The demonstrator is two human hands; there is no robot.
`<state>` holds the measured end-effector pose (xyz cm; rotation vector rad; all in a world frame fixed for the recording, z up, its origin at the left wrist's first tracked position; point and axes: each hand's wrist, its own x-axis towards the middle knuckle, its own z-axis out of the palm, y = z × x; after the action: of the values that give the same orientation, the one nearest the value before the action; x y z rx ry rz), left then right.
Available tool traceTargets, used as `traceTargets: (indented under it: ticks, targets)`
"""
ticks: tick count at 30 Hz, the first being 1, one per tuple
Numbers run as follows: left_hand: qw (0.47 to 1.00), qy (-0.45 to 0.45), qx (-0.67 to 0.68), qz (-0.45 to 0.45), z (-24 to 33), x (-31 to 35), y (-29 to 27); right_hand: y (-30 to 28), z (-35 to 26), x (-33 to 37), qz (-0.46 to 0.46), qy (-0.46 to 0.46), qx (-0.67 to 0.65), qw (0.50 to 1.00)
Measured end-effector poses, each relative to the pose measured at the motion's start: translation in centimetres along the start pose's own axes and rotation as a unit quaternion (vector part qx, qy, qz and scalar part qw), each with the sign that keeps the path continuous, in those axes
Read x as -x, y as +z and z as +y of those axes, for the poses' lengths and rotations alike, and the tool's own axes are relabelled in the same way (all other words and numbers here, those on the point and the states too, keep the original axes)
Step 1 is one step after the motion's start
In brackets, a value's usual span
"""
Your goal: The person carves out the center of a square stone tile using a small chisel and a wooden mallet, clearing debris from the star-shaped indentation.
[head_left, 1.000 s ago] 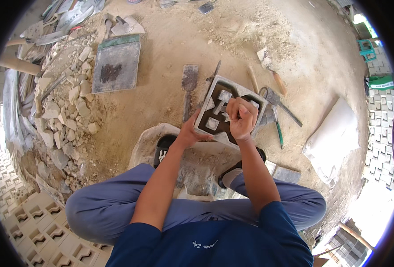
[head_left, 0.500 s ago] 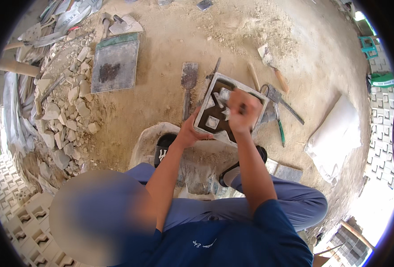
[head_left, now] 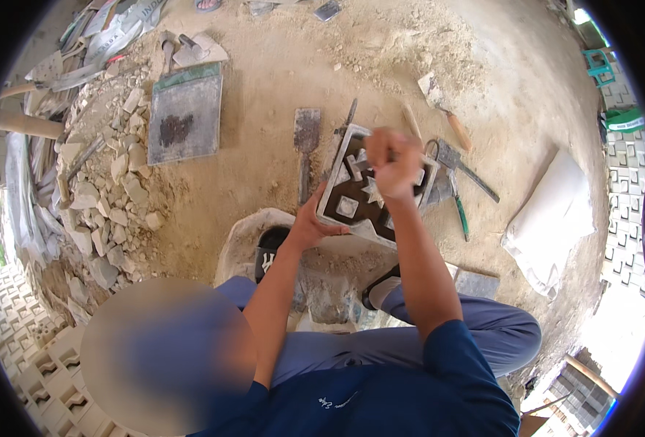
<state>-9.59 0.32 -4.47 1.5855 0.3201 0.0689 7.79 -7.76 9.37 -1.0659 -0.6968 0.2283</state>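
A tilted rectangular mould (head_left: pixel 346 208) with a pale rim and dark hollows stands in front of me. Pale raised shapes show in it, among them a star and a square. At its near left corner, my left hand (head_left: pixel 315 224) grips the side, thumb along the near edge. My right hand (head_left: pixel 395 162) is a closed fist over the far right part of the mould, slightly blurred. What it holds, if anything, is hidden by the fingers. The fist covers some of the pattern.
A flat scraper (head_left: pixel 308 135) lies left of the mould. To the right are a trowel (head_left: pixel 453 127), a hammer-like tool (head_left: pixel 457 162) and a green-handled tool (head_left: pixel 462 218). Farther out are a white sack (head_left: pixel 552 226), a grey board (head_left: pixel 184 120) and broken rubble (head_left: pixel 118 189).
My right fist has moved slightly up and away from the near side, uncovering more of the star. My left hand keeps its grip on the mould's corner.
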Motion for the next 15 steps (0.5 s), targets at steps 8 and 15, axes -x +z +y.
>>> traceTargets:
  ticks: [8, 15]
  targets:
    - [0.995, 0.030, -0.091, 0.022, -0.1, -0.2, 0.6, -1.5, 1.5, 0.4, -0.021, -0.032, 0.140, 0.989]
    - [1.000, -0.021, 0.020, 0.001, 0.3, 0.1, 0.1, -0.1, 0.4, 1.0, 0.015, -0.006, 0.033, 0.999]
